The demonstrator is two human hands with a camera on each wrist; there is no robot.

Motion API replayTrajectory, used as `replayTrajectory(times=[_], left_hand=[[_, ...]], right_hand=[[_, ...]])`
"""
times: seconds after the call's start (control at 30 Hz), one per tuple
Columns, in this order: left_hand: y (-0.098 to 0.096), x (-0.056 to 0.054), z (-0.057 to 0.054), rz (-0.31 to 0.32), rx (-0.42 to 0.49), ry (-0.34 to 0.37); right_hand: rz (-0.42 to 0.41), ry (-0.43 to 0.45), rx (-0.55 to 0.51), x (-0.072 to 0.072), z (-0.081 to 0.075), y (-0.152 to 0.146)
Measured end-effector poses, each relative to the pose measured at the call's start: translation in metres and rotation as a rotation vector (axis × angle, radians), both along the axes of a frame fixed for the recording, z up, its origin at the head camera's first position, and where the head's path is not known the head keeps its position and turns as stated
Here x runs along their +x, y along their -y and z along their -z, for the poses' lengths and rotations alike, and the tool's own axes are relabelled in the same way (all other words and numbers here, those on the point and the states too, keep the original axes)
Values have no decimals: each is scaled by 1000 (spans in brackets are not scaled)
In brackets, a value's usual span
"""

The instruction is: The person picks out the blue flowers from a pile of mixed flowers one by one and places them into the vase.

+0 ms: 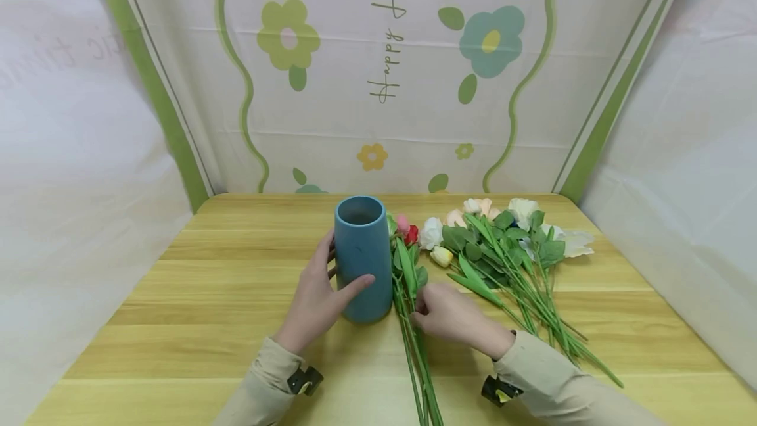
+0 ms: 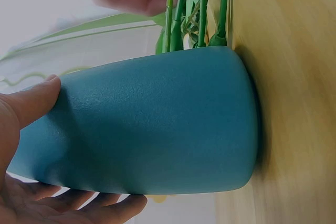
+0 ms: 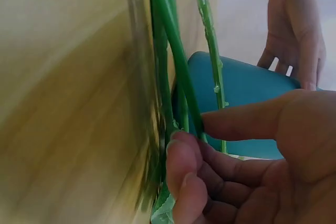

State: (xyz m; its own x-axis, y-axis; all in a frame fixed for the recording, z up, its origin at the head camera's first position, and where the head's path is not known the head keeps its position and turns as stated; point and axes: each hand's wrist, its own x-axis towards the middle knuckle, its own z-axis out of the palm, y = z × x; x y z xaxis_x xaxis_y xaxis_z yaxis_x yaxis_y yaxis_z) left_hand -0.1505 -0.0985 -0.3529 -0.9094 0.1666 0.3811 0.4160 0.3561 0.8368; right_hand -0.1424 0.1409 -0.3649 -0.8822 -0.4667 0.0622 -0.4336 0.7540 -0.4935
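A tall blue vase [image 1: 362, 255] stands upright on the wooden table, its dark mouth facing up. My left hand [image 1: 319, 301] holds it from the left, thumb across the near side and fingers round the far side. Just right of the vase lies a small bunch of artificial flowers, with a red bloom [image 1: 411, 235], a pink bloom [image 1: 403, 223] and long green stems [image 1: 427, 383] pointing toward me. My right hand [image 1: 452, 317] pinches a green stem [image 3: 181, 66] of this bunch between thumb and fingers, low over the table. Part of the vase [image 3: 241, 77] shows behind it.
A larger pile of artificial flowers lies to the right, with a white bloom [image 1: 523, 212], a pale yellow tulip [image 1: 441, 256] and crossing green stems [image 1: 552, 314]. A printed curtain [image 1: 378, 117] hangs behind the table [image 1: 236, 281], and white cloth flanks both sides.
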Motion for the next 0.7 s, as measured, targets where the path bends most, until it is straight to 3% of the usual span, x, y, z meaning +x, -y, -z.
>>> replayTrajectory(times=[0.17,0.3,0.7], left_hand=[[1,1,-1,0,-1,-5],[1,0,-1,0,1,-5],[1,0,2,-5,-1,-10]], right_hand=[[10,-51,58,2,-2,4],[27,-71,42,4,-7,3],[107,-29,59,-1,-20,-18]])
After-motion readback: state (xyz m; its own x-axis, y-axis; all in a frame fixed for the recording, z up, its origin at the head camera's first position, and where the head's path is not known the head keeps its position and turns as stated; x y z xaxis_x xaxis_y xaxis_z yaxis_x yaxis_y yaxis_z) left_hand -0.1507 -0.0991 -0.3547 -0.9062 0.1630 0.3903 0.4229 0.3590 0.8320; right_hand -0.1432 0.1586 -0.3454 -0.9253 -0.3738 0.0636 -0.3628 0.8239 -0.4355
